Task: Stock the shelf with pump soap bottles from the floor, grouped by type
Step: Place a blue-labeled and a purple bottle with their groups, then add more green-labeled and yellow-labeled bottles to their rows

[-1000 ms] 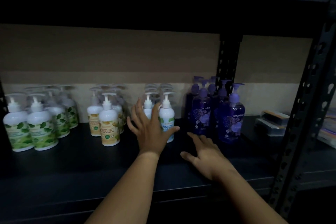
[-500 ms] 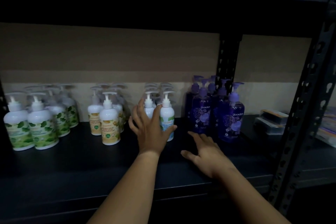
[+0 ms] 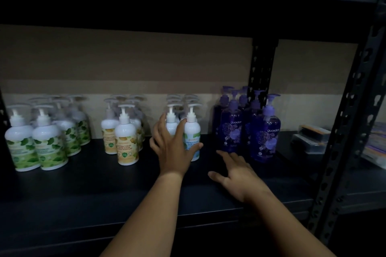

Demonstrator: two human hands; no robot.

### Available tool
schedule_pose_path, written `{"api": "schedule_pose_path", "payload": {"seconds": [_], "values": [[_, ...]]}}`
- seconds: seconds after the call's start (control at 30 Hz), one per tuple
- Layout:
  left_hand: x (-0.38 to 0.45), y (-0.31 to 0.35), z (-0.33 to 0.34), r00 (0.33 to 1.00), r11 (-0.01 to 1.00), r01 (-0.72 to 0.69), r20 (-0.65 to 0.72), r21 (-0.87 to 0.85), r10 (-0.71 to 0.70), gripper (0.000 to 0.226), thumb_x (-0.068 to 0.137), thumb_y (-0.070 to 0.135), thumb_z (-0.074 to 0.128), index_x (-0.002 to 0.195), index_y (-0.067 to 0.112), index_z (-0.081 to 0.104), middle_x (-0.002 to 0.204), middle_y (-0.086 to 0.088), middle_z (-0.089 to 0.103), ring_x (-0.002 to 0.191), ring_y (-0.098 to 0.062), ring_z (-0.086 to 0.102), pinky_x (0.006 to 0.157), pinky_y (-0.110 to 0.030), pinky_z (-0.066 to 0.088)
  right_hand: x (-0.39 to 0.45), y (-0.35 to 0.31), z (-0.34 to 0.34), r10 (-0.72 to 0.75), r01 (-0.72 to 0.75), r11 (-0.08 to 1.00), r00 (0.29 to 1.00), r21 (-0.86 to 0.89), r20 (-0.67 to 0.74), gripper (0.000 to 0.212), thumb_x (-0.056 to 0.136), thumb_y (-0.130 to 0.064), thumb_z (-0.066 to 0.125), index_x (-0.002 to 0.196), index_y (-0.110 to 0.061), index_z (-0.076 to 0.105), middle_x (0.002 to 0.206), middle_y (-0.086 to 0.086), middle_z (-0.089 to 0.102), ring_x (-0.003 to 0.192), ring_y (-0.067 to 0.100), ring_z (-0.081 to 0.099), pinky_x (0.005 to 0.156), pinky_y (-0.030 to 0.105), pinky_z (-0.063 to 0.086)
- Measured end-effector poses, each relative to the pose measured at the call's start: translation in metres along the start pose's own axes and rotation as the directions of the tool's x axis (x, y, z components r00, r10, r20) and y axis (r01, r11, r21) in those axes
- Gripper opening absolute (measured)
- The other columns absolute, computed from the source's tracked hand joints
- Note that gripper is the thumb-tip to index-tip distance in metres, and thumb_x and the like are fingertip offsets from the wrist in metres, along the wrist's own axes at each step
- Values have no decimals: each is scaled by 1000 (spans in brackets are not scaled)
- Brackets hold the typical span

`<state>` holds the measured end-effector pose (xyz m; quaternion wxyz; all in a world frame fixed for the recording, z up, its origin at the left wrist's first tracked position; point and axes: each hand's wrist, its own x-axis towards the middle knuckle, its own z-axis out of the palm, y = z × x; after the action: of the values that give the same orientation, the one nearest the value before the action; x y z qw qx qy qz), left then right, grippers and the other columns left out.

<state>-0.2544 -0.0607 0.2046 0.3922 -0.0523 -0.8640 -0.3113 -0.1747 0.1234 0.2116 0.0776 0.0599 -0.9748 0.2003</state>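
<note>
The left hand (image 3: 174,148) is pressing spread, straight fingers against the blue-label bottles (image 3: 193,135); the right hand (image 3: 238,175) is resting flat, fingers relaxed, on the shelf (image 3: 104,190).

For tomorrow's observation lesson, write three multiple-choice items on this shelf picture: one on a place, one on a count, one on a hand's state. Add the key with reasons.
1. Where do the purple bottles stand among the groups?
A. far left
B. middle
C. far right

2. How many label types of bottle stand on the shelf?
A. two
B. four
C. six

3. What is the right hand doing?
A. resting open on the shelf
B. gripping a purple bottle
C. pressing a pump

Key: 1 C, they stand right of the blue-label bottles. 2 B, green-leaf, yellow, blue and purple. 3 A, its fingers are spread flat and hold nothing.
</note>
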Motion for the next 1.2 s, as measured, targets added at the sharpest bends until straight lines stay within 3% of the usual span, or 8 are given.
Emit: {"api": "schedule_pose_path", "payload": {"seconds": [0.37, 0.5, 0.57, 0.67, 0.8, 0.93, 1.1, 1.2], "values": [[-12, 12, -24, 987, 994, 94, 125, 57, -101, 108, 70, 65, 84, 158, 46, 26, 167, -6, -6, 153, -26, -6, 120, -52, 11, -3, -5, 1, 11, -14, 995, 999, -100, -30, 70, 98, -64, 47, 157, -30, 30, 148, 2, 45, 135, 24, 43, 111, 40, 40], [-40, 10, -52, 1000, 999, -2, 23, 32, 1, 72, 74, 40, 88, 135, 23, 54, 136, -12, 44, 126, -35, 39, 101, -48, 33, -17, -17, -2, 46, -50, 994, 998, -96, -41, 58, 99, -61, 49, 149, -31, 47, 144, 1, 56, 128, 25, 56, 101, 41, 50], [-58, 8, -75, 992, 999, -49, 115, 0, 49, 45, 83, 34, 81, 121, 19, 61, 119, -6, 60, 115, -32, 52, 96, -45, 41, -34, -29, 2, 31, -32, 999, 999, -34, -38, 55, 99, -60, 51, 143, -29, 56, 146, 1, 57, 130, 24, 56, 104, 41, 49], [-96, 2, -113, 956, 992, -120, 264, -47, 128, 18, 98, 29, 65, 114, 21, 65, 108, 4, 70, 107, -21, 62, 94, -39, 47, -68, -59, 16, -54, 55, 998, 996, 17, -77, 48, 102, -55, 50, 140, -27, 61, 150, 0, 55, 140, 21, 48, 111, 37, 43], [-164, -24, -163, 972, 960, -176, 116, -217, 205, 21, 96, 19, 65, 117, 17, 70, 111, 9, 72, 107, -10, 64, 96, -29, 49, -118, -110, 44, -194, 222, 970, 953, 103, -231, 33, 100, -39, 60, 125, -23, 72, 128, -4, 69, 125, 17, 54, 104, 32, 45], [-223, -68, -222, 990, 986, -33, 133, -163, 55, 30, 96, 17, 69, 125, 19, 67, 119, 19, 65, 116, -6, 61, 102, -24, 44, -163, -159, 92, -189, 280, 903, 940, 325, -284, 22, 97, -32, 66, 114, -20, 75, 112, -7, 68, 113, 13, 54, 96, 25, 47], [-298, -146, -283, 920, 953, 303, 261, 3, -293, 32, 96, 15, 69, 126, 26, 64, 110, 15, 71, 89, -2, 62, 86, -23, 48, -203, -203, 183, -166, 147, 839, 986, 524, -11, 22, 97, -31, 68, 117, -24, 74, 114, -6, 66, 110, 13, 60, 97, 30, 50], [-343, -192, -305, 833, 872, 478, 260, 106, -488, 36, 93, 7, 67, 126, 20, 65, 111, 11, 69, 107, -11, 65, 92, -27, 50, -218, -219, 237, -164, 30, 831, 967, 555, 193, 26, 94, -27, 73, 119, -21, 73, 113, -4, 68, 101, 11, 64, 91, 27, 51]]}}
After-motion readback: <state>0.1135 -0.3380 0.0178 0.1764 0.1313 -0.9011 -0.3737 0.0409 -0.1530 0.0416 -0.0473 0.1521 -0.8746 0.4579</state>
